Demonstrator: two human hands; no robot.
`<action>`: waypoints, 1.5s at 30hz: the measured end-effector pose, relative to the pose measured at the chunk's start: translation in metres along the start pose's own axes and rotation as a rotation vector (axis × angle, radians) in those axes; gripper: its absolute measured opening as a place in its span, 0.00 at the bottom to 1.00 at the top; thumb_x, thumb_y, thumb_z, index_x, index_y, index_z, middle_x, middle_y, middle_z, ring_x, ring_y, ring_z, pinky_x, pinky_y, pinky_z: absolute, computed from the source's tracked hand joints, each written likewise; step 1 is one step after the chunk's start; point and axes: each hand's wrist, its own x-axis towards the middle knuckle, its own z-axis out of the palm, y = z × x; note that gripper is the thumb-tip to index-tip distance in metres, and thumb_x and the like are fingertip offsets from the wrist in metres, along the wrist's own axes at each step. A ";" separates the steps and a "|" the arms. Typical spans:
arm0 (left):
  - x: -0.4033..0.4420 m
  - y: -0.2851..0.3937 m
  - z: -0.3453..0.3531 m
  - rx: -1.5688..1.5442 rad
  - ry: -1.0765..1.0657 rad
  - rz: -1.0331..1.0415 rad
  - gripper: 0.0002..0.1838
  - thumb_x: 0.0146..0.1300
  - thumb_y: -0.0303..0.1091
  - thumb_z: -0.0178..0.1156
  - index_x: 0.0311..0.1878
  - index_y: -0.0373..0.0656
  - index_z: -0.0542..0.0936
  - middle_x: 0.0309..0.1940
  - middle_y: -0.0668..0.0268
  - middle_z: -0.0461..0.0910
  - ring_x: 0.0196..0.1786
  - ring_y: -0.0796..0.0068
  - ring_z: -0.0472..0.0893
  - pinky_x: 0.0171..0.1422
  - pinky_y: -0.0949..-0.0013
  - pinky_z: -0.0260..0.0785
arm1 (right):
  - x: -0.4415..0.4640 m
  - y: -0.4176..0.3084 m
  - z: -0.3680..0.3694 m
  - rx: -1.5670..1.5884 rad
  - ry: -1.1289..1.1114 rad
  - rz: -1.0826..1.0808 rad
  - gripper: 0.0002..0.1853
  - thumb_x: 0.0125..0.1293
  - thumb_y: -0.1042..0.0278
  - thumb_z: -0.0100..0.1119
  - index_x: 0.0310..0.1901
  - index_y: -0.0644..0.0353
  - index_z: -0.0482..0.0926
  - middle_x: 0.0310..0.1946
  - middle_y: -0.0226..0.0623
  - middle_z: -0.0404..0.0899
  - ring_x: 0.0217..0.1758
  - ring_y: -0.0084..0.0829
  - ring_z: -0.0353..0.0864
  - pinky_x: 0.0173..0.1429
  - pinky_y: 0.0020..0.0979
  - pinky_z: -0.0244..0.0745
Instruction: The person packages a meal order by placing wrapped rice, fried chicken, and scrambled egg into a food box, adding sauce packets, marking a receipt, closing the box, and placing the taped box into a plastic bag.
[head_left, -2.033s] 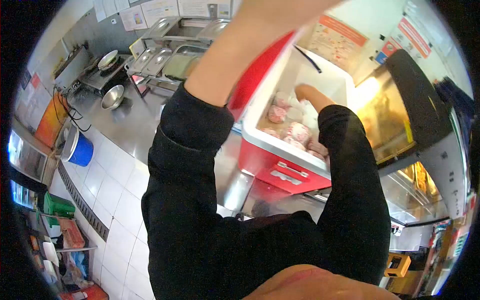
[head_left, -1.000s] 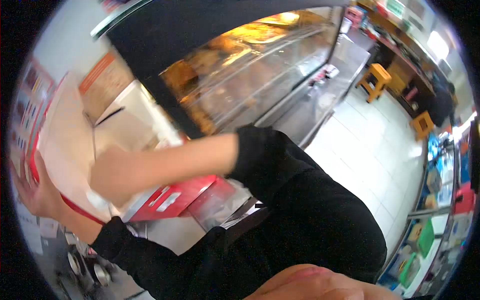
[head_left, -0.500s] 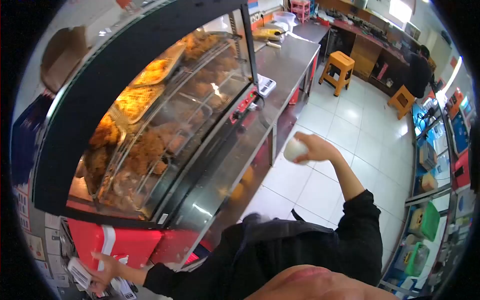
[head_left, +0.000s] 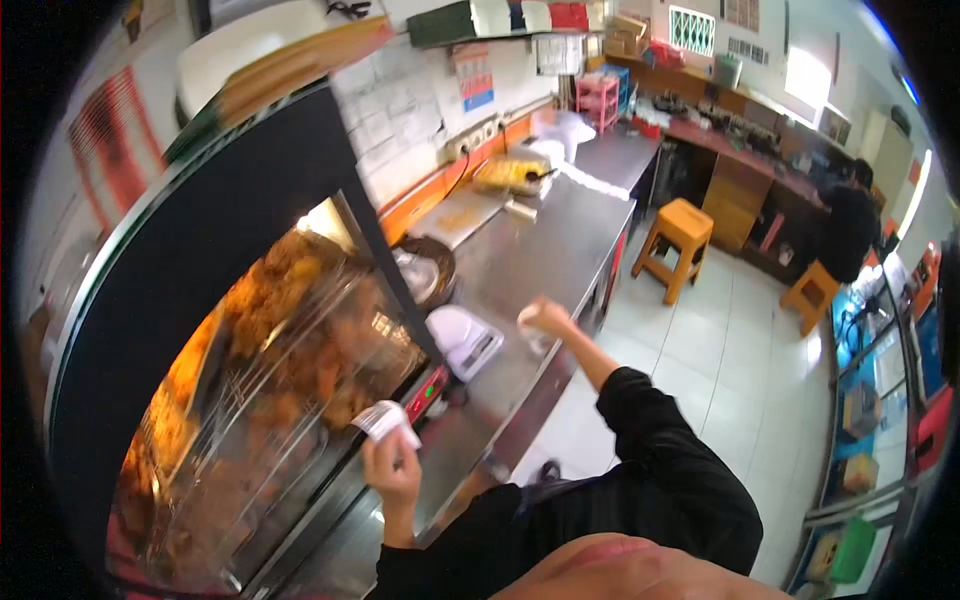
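Note:
My left hand is closed on a white printed paper slip, held up in front of the glass of a heated display cabinet. Browned fried food sits on racks and trays behind that glass. Over the front edge of the steel counter, my right hand is closed around a white rounded object, mostly covered by the fingers; its kind cannot be made out. A white kitchen scale stands on the counter between the two hands.
The steel counter runs away from me, with a yellow-filled tray and a dark round pan on it. Orange stools stand on the tiled floor. A person in dark clothes sits at the back right; glass shelving lines the right.
My left hand has risen from beside the red box at lower left to the cabinet front, with the slip. My right hand has moved left toward the counter. The view has shifted.

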 end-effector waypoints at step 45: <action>0.864 0.388 1.014 0.258 0.285 0.510 0.17 0.59 0.34 0.51 0.49 0.36 0.73 0.47 0.48 0.75 0.40 0.56 0.80 0.39 0.57 0.73 | 0.894 0.076 -0.890 -0.108 0.633 -1.429 0.15 0.61 0.57 0.54 0.37 0.63 0.76 0.26 0.43 0.77 0.33 0.35 0.76 0.38 0.34 0.69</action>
